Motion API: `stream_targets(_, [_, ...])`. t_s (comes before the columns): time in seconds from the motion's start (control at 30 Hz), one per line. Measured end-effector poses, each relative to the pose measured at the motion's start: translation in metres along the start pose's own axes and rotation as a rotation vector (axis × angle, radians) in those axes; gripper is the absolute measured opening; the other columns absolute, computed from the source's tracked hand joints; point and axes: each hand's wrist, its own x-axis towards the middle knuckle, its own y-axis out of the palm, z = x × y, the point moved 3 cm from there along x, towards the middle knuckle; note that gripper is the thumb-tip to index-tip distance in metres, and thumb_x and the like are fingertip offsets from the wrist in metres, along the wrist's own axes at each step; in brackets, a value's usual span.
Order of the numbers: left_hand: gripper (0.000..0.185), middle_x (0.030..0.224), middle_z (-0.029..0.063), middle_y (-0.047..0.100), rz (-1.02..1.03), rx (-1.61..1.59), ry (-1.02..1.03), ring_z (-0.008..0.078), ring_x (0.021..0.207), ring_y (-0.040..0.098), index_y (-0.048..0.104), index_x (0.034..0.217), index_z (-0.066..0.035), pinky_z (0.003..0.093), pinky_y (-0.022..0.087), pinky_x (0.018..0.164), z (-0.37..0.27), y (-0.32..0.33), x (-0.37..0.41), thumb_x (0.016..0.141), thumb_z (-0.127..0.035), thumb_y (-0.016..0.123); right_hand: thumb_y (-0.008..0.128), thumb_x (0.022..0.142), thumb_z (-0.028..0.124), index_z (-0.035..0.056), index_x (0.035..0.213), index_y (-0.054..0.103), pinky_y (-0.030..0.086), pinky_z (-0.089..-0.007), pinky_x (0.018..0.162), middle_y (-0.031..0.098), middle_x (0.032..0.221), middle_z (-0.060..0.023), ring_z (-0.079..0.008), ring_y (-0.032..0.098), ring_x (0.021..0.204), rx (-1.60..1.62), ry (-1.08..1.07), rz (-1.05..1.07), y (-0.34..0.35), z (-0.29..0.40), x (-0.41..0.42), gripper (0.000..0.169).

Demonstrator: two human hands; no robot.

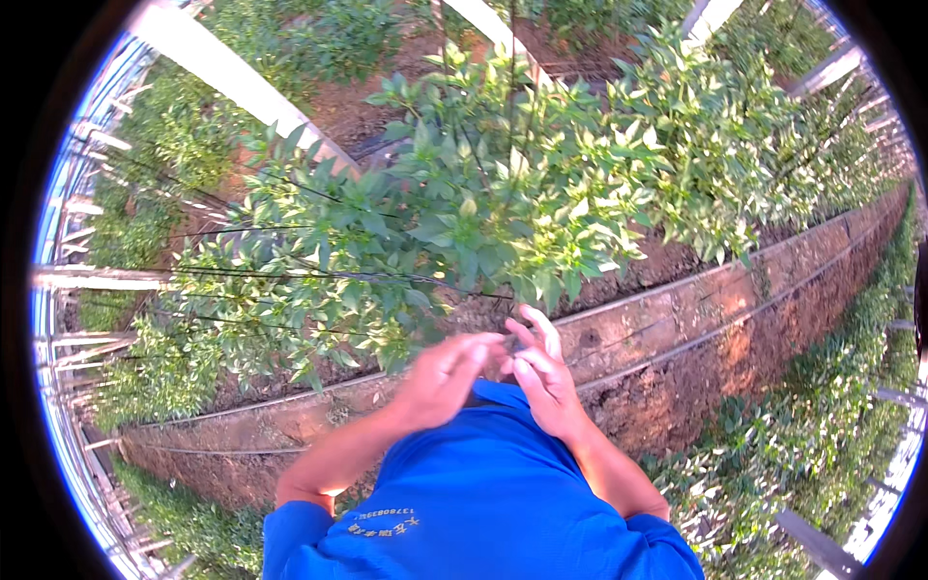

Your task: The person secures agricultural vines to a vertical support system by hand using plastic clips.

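Note:
My left hand [444, 378] is in front of my blue shirt [486, 471], its fingers bent toward the right hand and blurred. Close against its fingertips is my right hand [545, 384], with its index and middle fingers raised and apart. Whether anything small is pinched between the hands cannot be made out. Just beyond them grows a row of leafy green plants [471, 225]. A dark thin string [348, 275] runs through the leaves from the left and ends near the fingertips.
A brown strip with pale edges [652, 319] curves across in front of me. More plants [768, 449] grow at the lower right. Pale posts [239, 80] slant through the far rows, and a dark upright string [513, 109] hangs among the plants. Bare soil [362, 101] shows between rows.

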Motion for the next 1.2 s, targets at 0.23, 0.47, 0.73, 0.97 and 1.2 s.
stream_targets(0.23, [0.022, 0.088, 0.0043, 0.067, -0.09, -0.188, 0.15, 0.0084, 0.073, 0.062, 0.066, 0.121, -0.003, 0.0269, 0.05, 0.063, -0.036, 0.061, 0.0, 0.102, -0.013, 0.06, 0.048, 0.105, 0.015, 0.0029, 0.092, 0.06, 0.041, -0.0514, 0.11, 0.029, 0.155, -0.009, -0.0275, 0.051, 0.127, 0.582, -0.121, -0.326, -0.01, 0.064, 0.012, 0.022])
stream_targets(0.47, [0.012, 0.077, 0.0066, 0.067, -0.384, 0.252, 0.657, 0.0066, 0.059, 0.056, 0.071, 0.102, 0.001, 0.0245, 0.041, 0.049, -0.156, 0.009, 0.011, 0.091, -0.002, 0.071, 0.037, 0.108, 0.03, -0.0002, 0.118, 0.059, 0.043, -0.0422, 0.105, 0.066, 0.11, -0.0134, -0.0256, 0.064, 0.104, -0.19, -0.28, -0.096, -0.092, 0.049, 0.029, 0.038])
stream_targets(0.73, [0.022, 0.069, -0.0083, 0.055, -1.227, 0.69, 0.83, 0.0012, 0.062, 0.043, 0.071, 0.103, -0.004, 0.0199, 0.033, 0.055, -0.356, -0.2, 0.012, 0.099, -0.024, 0.064, 0.047, 0.103, 0.05, 0.0107, 0.138, 0.058, 0.051, -0.0484, 0.097, 0.061, 0.135, -0.0195, -0.0408, 0.063, 0.113, -0.843, 1.167, -0.561, -0.379, -0.217, -0.207, 0.054])
stream_targets(0.97, [0.025, 0.092, 0.015, 0.075, -1.697, 1.14, 1.003, 0.0218, 0.083, 0.074, 0.071, 0.108, -0.003, 0.0324, 0.055, 0.076, -0.448, -0.355, -0.012, 0.096, -0.024, 0.066, 0.048, 0.103, 0.043, 0.0077, 0.133, 0.06, 0.051, -0.0469, 0.097, 0.063, 0.129, -0.0209, -0.0402, 0.063, 0.113, -0.928, 1.064, -0.381, -0.328, -0.193, -0.153, 0.048])
stream_targets(1.2, [0.025, 0.096, 0.0182, 0.074, -1.585, 1.212, 1.053, 0.0325, 0.088, 0.073, 0.072, 0.107, -0.003, 0.0388, 0.057, 0.08, -0.469, -0.319, 0.09, 0.091, -0.022, 0.068, 0.049, 0.104, 0.037, 0.0046, 0.129, 0.063, 0.05, -0.0454, 0.098, 0.065, 0.124, -0.0223, -0.0396, 0.064, 0.113, -1.003, 0.839, -0.378, -0.283, -0.144, -0.079, 0.043])
